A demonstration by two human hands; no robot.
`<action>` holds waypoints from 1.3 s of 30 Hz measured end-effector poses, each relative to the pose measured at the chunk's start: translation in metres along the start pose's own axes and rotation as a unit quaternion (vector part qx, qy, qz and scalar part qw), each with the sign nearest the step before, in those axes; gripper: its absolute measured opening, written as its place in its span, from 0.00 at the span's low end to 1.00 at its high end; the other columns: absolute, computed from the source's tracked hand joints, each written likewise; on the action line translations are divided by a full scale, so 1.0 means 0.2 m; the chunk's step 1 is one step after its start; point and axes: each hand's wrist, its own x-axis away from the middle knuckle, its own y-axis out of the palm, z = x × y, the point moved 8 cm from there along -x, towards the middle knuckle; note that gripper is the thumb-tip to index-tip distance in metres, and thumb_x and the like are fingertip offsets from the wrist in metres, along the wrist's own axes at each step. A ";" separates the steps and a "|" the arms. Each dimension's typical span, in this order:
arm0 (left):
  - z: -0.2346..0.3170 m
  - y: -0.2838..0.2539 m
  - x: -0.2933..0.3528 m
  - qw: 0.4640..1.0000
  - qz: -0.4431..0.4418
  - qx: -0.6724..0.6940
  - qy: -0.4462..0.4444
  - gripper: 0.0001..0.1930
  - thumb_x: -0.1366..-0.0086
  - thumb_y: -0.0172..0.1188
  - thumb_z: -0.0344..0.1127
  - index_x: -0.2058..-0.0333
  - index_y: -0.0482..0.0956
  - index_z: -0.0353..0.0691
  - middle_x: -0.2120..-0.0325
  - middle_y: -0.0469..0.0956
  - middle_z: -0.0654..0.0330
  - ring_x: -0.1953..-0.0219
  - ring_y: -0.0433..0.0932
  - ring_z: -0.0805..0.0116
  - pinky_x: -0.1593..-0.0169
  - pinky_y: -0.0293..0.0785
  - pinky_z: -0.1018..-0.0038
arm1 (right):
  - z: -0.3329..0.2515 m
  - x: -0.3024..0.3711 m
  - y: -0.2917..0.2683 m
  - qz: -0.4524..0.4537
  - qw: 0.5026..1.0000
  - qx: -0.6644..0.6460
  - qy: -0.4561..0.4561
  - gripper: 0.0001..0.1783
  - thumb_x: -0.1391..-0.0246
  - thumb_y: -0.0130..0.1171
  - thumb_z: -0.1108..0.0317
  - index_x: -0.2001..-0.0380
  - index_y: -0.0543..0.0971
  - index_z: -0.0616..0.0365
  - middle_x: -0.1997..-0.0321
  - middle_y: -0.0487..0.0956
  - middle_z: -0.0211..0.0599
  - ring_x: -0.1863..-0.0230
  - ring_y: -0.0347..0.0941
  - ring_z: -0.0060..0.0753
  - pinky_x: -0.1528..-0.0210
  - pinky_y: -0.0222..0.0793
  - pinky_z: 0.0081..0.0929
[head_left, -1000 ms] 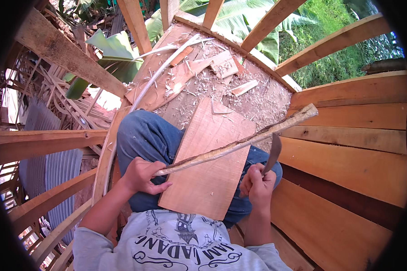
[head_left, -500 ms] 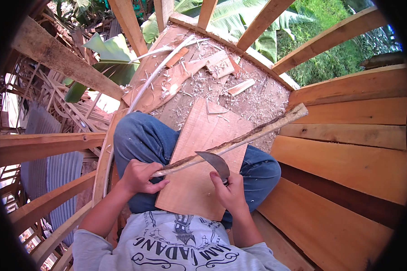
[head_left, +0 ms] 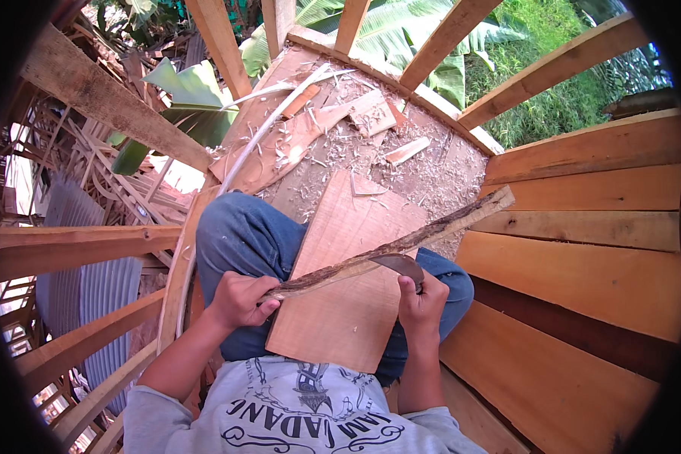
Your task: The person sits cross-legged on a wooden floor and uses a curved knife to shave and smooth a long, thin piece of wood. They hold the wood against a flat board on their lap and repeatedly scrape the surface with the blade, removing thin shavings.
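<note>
Across my lap lies a flat wooden board [head_left: 340, 295], and over it slants a long rough stick [head_left: 401, 244], from its left edge toward the far right corner. My left hand [head_left: 238, 299] clamps the stick's near end; my right hand [head_left: 420, 303] grips a curved blade [head_left: 397, 265] against its underside.

Rough stick and curved blade over a board

A long, bark-covered stick [head_left: 386, 253] is held slanting across a flat wooden board [head_left: 344, 295] on the lap; a curved dark blade [head_left: 402, 265] is set against its underside.
</note>
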 end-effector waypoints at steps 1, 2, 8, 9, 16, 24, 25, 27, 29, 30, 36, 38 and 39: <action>0.00 0.01 0.00 1.000 -0.002 0.003 0.000 0.15 0.37 0.54 0.46 0.71 0.75 0.39 0.84 0.75 0.61 0.84 0.77 0.63 0.81 0.70 0.70 | 0.00 -0.02 -0.03 0.023 0.999 0.032 -0.014 0.25 0.50 0.62 0.49 0.80 0.75 0.63 0.86 0.67 0.43 0.85 0.66 0.40 0.80 0.60 0.30; 0.00 0.01 0.00 1.000 -0.004 0.002 0.002 0.14 0.37 0.54 0.45 0.71 0.75 0.39 0.85 0.75 0.61 0.84 0.76 0.63 0.81 0.69 0.70 | -0.01 -0.03 -0.04 0.039 0.998 0.035 -0.038 0.27 0.48 0.60 0.47 0.81 0.74 0.63 0.87 0.66 0.42 0.85 0.65 0.39 0.80 0.59 0.30; -0.01 0.00 0.01 1.000 -0.023 0.009 -0.006 0.12 0.38 0.55 0.42 0.71 0.75 0.39 0.87 0.73 0.60 0.85 0.76 0.62 0.81 0.69 0.69 | 0.35 -0.12 -0.49 0.284 0.931 -0.200 0.113 0.37 0.42 0.39 0.32 0.89 0.57 0.53 0.89 0.55 0.21 0.90 0.51 0.15 0.88 0.44 0.18; -0.01 0.01 0.00 1.000 -0.027 0.011 -0.007 0.12 0.38 0.55 0.42 0.71 0.75 0.39 0.87 0.73 0.60 0.85 0.76 0.62 0.81 0.69 0.69 | 0.37 -0.12 -0.58 0.318 0.916 -0.215 0.119 0.36 0.42 0.39 0.32 0.88 0.55 0.51 0.89 0.53 0.20 0.90 0.48 0.14 0.89 0.42 0.17; 0.00 0.00 -0.02 0.999 -0.011 0.011 -0.029 0.11 0.40 0.57 0.42 0.73 0.76 0.40 0.88 0.73 0.61 0.86 0.76 0.64 0.81 0.69 0.69 | 0.32 0.00 -0.33 0.124 0.973 -0.194 0.033 0.37 0.45 0.43 0.31 0.86 0.59 0.55 0.88 0.56 0.20 0.86 0.53 0.12 0.85 0.44 0.16; 0.02 0.01 -0.01 1.000 0.002 -0.010 -0.013 0.14 0.41 0.58 0.45 0.75 0.76 0.38 0.88 0.73 0.60 0.87 0.74 0.62 0.82 0.66 0.71 | 0.26 0.08 -0.02 0.041 0.977 -0.205 0.046 0.35 0.43 0.45 0.34 0.87 0.60 0.55 0.90 0.57 0.20 0.89 0.53 0.12 0.88 0.44 0.14; 0.02 0.00 -0.01 1.000 0.006 -0.014 -0.010 0.15 0.42 0.58 0.45 0.75 0.75 0.38 0.88 0.73 0.60 0.87 0.74 0.62 0.82 0.67 0.72 | 0.23 0.07 -0.02 0.041 0.977 -0.206 0.034 0.35 0.43 0.45 0.34 0.87 0.61 0.55 0.90 0.57 0.20 0.88 0.53 0.12 0.88 0.44 0.15; 0.01 0.01 0.00 1.000 0.011 -0.011 -0.010 0.15 0.42 0.58 0.45 0.76 0.75 0.38 0.88 0.72 0.60 0.87 0.74 0.63 0.82 0.67 0.72 | 0.15 0.05 -0.04 0.039 0.979 -0.199 0.009 0.35 0.43 0.46 0.35 0.87 0.62 0.56 0.90 0.58 0.20 0.87 0.54 0.11 0.86 0.44 0.16; 0.01 0.01 0.00 1.000 0.012 -0.010 -0.008 0.14 0.43 0.60 0.44 0.76 0.75 0.38 0.89 0.72 0.60 0.87 0.74 0.64 0.82 0.67 0.72 | 0.05 0.04 -0.04 0.013 0.980 -0.199 -0.008 0.35 0.43 0.46 0.35 0.88 0.62 0.56 0.90 0.58 0.20 0.86 0.54 0.12 0.86 0.44 0.16; 0.01 0.01 0.00 1.000 0.011 -0.011 -0.006 0.13 0.44 0.61 0.43 0.75 0.76 0.38 0.89 0.73 0.60 0.87 0.75 0.64 0.82 0.68 0.72 | 0.02 0.04 -0.04 -0.001 0.980 -0.200 -0.017 0.36 0.43 0.47 0.36 0.88 0.62 0.56 0.90 0.58 0.20 0.86 0.54 0.12 0.85 0.44 0.16; 0.03 -0.02 -0.05 0.999 -0.034 0.036 -0.022 0.09 0.46 0.62 0.39 0.74 0.76 0.39 0.90 0.71 0.61 0.87 0.74 0.63 0.82 0.67 0.71 | 0.02 0.01 -0.06 -0.055 0.934 -0.346 0.069 0.39 0.46 0.45 0.31 0.89 0.60 0.56 0.90 0.58 0.22 0.89 0.53 0.13 0.89 0.44 0.15; 0.00 -0.02 -0.06 0.995 -0.059 0.066 -0.048 0.09 0.46 0.62 0.38 0.74 0.76 0.39 0.90 0.71 0.61 0.87 0.74 0.63 0.83 0.67 0.71 | 0.06 0.00 -0.10 -0.054 0.915 -0.389 0.096 0.35 0.44 0.46 0.36 0.87 0.63 0.59 0.90 0.58 0.26 0.88 0.53 0.16 0.87 0.47 0.18; -0.01 -0.01 -0.06 0.993 -0.068 0.079 -0.062 0.08 0.46 0.62 0.38 0.74 0.77 0.40 0.90 0.70 0.61 0.87 0.74 0.63 0.83 0.67 0.71 | 0.10 0.01 -0.11 -0.056 0.917 -0.383 0.093 0.32 0.41 0.47 0.42 0.85 0.66 0.61 0.89 0.59 0.30 0.87 0.54 0.19 0.84 0.49 0.22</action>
